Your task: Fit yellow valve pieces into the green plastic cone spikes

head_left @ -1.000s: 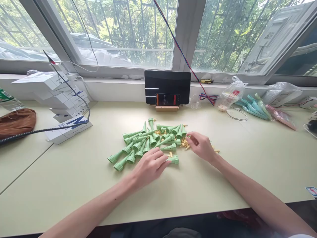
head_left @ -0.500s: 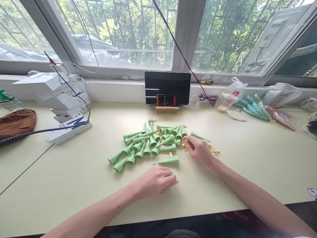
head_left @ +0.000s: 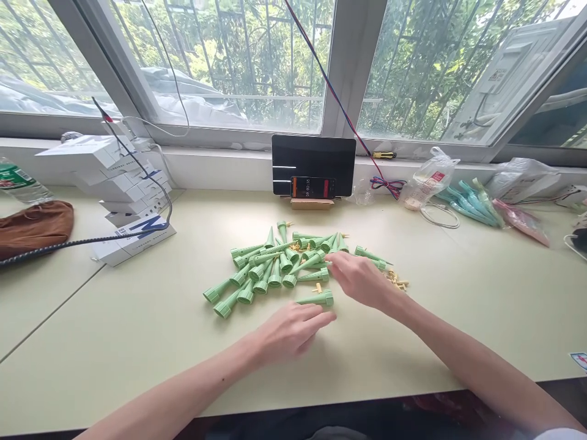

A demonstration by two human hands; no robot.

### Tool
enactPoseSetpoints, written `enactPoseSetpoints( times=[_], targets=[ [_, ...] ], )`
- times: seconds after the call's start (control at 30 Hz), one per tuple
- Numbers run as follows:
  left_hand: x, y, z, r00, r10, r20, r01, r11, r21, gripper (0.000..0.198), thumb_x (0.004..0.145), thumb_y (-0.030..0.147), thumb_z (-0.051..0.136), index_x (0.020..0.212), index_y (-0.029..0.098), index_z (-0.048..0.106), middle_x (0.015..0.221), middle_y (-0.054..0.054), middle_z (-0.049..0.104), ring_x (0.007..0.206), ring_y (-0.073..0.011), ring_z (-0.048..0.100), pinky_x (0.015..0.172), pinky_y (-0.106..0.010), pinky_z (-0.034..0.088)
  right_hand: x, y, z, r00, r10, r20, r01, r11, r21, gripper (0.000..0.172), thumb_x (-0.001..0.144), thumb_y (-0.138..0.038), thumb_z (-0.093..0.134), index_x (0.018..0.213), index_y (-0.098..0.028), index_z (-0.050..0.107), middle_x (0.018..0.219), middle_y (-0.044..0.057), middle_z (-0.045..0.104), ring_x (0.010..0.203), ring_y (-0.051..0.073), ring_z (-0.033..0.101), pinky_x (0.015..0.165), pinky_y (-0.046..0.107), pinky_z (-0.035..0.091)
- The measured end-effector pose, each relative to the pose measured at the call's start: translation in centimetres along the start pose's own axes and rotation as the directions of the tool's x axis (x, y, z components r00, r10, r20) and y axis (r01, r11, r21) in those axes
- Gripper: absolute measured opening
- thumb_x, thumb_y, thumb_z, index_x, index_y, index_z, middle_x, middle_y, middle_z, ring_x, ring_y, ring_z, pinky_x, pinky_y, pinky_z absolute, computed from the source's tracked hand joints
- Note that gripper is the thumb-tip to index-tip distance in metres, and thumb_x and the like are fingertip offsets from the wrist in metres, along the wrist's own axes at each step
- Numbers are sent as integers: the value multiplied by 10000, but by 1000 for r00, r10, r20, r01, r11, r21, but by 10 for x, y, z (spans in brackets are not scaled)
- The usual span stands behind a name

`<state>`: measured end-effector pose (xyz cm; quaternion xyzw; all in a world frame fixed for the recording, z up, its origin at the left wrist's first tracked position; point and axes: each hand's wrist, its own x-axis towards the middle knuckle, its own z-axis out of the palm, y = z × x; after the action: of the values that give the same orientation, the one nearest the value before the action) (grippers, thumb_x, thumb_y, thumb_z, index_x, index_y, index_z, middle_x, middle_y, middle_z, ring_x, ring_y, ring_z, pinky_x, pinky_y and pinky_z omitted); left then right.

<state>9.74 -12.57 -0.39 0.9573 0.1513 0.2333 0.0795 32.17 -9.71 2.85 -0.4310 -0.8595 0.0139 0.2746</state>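
A pile of green plastic cones (head_left: 270, 269) lies in the middle of the pale table (head_left: 137, 330). One green cone (head_left: 316, 299) lies apart at the pile's near edge. My left hand (head_left: 291, 330) rests flat just below it, fingers stretched out, fingertips close to the cone, holding nothing. My right hand (head_left: 360, 280) reaches left over the pile's right edge with its fingers drawn together; I cannot make out what they pinch. Another green cone (head_left: 372, 256) lies behind that hand. Small yellow pieces (head_left: 397, 281) are scattered to its right.
A dark tablet (head_left: 314, 164) and a phone (head_left: 312, 187) stand at the back by the window. Stacked white boxes (head_left: 123, 189), a black cable (head_left: 68, 243), a brown pouch (head_left: 34, 225) and a bottle (head_left: 18, 180) are left. Plastic bags (head_left: 428, 177) and teal parts (head_left: 468, 198) are right.
My left hand drew back from the pile to the table's near side, leaving one cone apart. My right hand shifted left from the yellow pieces to the pile's edge.
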Motion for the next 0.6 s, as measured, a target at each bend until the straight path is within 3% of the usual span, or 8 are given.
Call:
enactPoseSetpoints(
  times=[0.1,0.2,0.3,0.4,0.5,0.6],
  targets=[
    [-1,1,2,997,-48,-59,47,999,-15,467,975,122,367,1433,194,321,745,-17,623,609,-156,575,544,-262,368,14,-24,-4,977,-77,199,107,984,-143,159,911,-55,471,877,-182,561,733,19,542,495,112,421,474,253,256],
    [-1,2,1,990,-110,-83,106,993,-56,580,999,201,420,1524,230,175,766,-11,651,636,-156,604,578,-252,407,26,-44,0,958,-114,264,167,967,-190,128,875,-68,567,945,-176,562,786,37,540,539,128,451,484,259,265],
    [2,3,-3,978,-188,-91,176,976,-127,584,996,283,472,1517,222,216,722,9,637,590,-145,576,589,-247,427,33,-58,1,930,-181,321,245,954,-173,138,898,-154,593,1024,-174,543,868,55,534,622,154,491,548,271,359],
    [6,5,-9,960,-261,-98,232,943,-240,539,1003,284,446,1499,204,250,596,67,545,480,-112,464,528,-222,378,37,-67,-4,906,-219,363,292,943,-161,280,900,-203,594,1160,-149,504,977,88,532,764,190,515,665,299,423],
    [10,5,-12,937,-332,-110,283,904,-320,526,1018,266,389,1508,185,218,553,92,465,443,-97,390,487,-204,328,44,-66,-9,889,-150,432,249,951,-182,302,906,-196,566,1196,-156,493,984,84,531,729,175,490,648,289,405],
    [9,2,-8,917,-349,-195,272,902,-335,525,1018,253,364,1511,186,198,575,91,463,452,-90,400,490,-190,342,54,-53,-8,910,-52,412,167,954,-248,259,926,-165,517,1184,-186,502,945,61,530,675,157,482,569,256,327]
  ],
)
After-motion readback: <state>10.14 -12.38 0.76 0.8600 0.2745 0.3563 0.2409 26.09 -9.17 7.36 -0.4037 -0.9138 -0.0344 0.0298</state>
